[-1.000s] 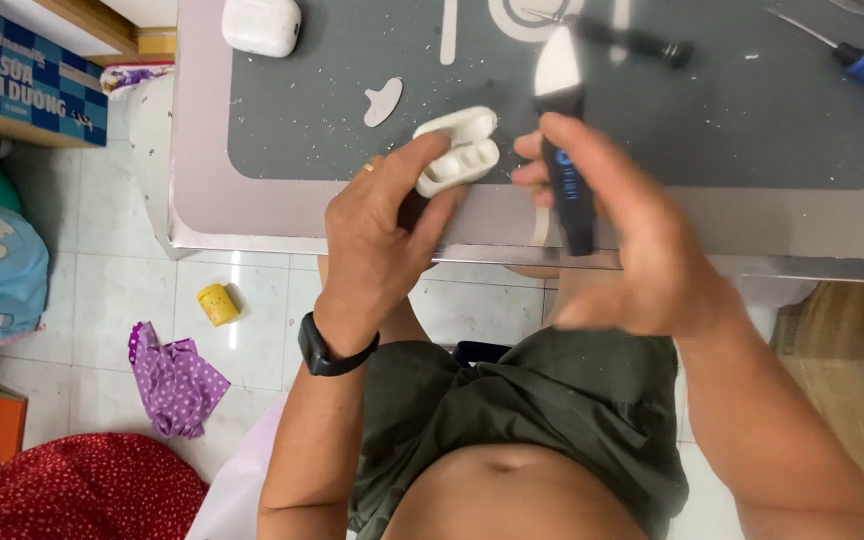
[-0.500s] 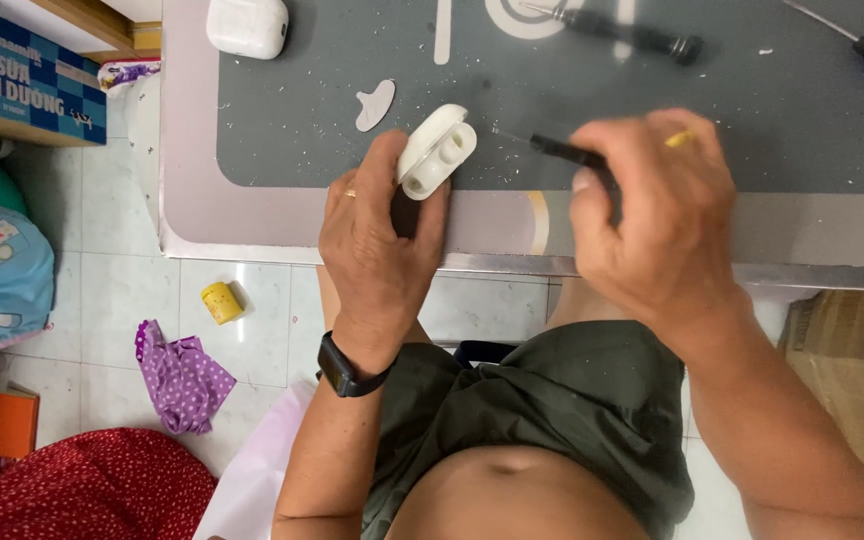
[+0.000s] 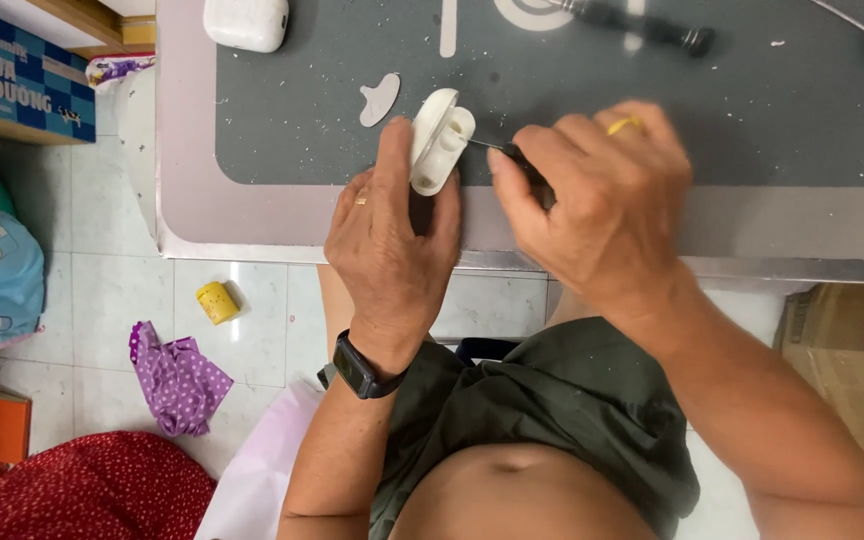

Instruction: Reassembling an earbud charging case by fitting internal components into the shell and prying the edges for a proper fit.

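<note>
On the grey table a white plastic shell is clasped by the left hand; a thin tool (tip at the shell) is pinched in the right hand.

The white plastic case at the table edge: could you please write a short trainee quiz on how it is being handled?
1. True or false: the left hand grips the white plastic case.
2. What does the right hand hold against the case? A) a thin dark-handled tool B) a cloth C) a brush
3. Fill in: the work lies on a grey ___ on the table.

Key: 1 true; 2 A; 3 mat.
</note>
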